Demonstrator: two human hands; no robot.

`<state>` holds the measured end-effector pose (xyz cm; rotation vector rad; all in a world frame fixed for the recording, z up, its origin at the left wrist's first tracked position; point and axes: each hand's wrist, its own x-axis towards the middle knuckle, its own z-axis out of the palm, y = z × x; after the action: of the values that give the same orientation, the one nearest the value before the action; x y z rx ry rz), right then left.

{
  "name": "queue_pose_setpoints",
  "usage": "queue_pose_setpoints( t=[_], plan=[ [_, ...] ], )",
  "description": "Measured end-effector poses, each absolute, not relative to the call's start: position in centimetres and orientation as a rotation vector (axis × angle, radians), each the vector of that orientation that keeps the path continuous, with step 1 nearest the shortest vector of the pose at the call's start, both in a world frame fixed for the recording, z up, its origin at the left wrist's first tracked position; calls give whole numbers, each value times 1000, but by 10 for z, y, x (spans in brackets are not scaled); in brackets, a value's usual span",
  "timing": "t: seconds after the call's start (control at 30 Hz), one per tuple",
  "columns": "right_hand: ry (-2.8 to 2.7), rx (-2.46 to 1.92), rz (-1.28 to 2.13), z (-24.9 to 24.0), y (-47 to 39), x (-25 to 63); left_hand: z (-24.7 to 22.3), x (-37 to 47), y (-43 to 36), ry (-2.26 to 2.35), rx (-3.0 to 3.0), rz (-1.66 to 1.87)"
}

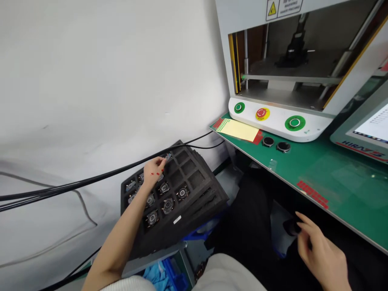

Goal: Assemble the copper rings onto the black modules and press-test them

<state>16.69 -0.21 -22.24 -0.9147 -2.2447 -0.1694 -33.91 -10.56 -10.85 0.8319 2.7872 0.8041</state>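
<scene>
My left hand (155,169) reaches over a black foam tray (209,190) and pinches a small watch case (168,157) at one of its far cells. Several more watch cases, such as this round one (182,192), lie in cells nearer to me. My right hand (318,250) is above my lap, below the bench edge, with thumb and fingers closed together. At its fingertips is a dark piece (291,227) that I cannot make out. Beside that piece shows a translucent sheet or bag (277,226).
A press machine (281,117) with green and red buttons stands on the green bench (342,173). Two round watch faces (283,147) and a yellow label sheet (238,129) lie before it. A monitor (363,133) is at right. Black cables (121,171) cross above the tray.
</scene>
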Motion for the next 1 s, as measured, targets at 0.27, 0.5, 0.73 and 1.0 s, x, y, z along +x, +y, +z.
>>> queue_pose_setpoints(
  t=[0.27,0.5,0.73,1.0],
  plan=[
    [-2240,-1131,-201,-255,-26,214,-134,-393,-74,2883,807,405],
    [-2167,-1250,-182,-261,-33,218,-130,-390,-75,2915,826,318],
    [-2248,-1183,-202,-254,-32,211,-131,-367,-69,2990,673,486],
    [-2230,-1207,-113,-252,-40,209,-104,-317,-82,2805,590,1148]
  ],
)
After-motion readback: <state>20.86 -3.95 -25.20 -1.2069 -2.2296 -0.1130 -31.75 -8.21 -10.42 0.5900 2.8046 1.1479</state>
